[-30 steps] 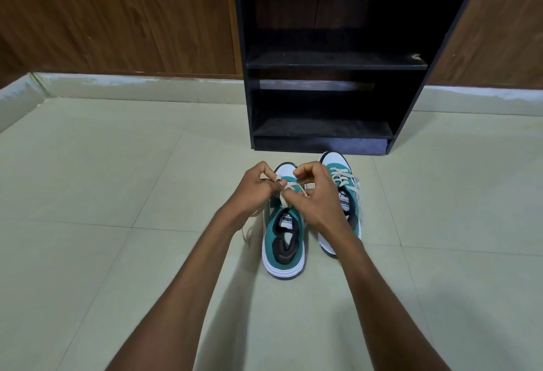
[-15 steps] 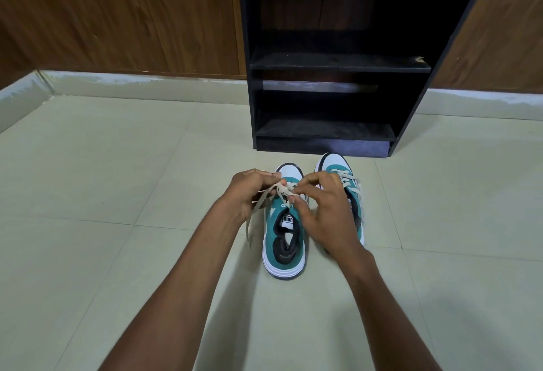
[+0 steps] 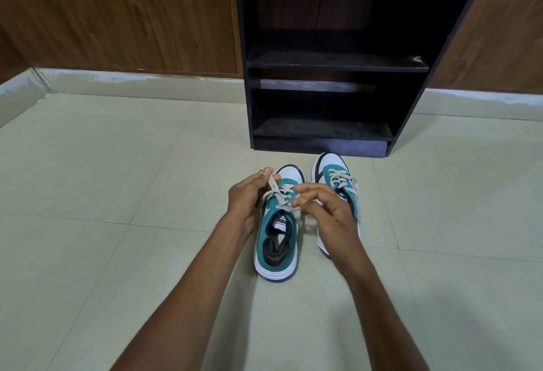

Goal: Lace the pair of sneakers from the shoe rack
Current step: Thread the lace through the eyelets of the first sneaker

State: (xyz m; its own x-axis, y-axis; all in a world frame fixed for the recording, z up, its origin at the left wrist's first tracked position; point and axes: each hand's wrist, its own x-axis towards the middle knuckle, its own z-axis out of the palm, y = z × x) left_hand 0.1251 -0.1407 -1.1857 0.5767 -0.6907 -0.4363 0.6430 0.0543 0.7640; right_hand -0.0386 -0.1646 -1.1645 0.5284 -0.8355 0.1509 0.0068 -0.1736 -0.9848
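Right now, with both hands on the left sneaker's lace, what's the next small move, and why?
Probably draw the lace snug with the left hand, then feed the end at the right hand into the next open eyelet. The left sneaker looks laced only near the toe, while the right sneaker shows several crossings.
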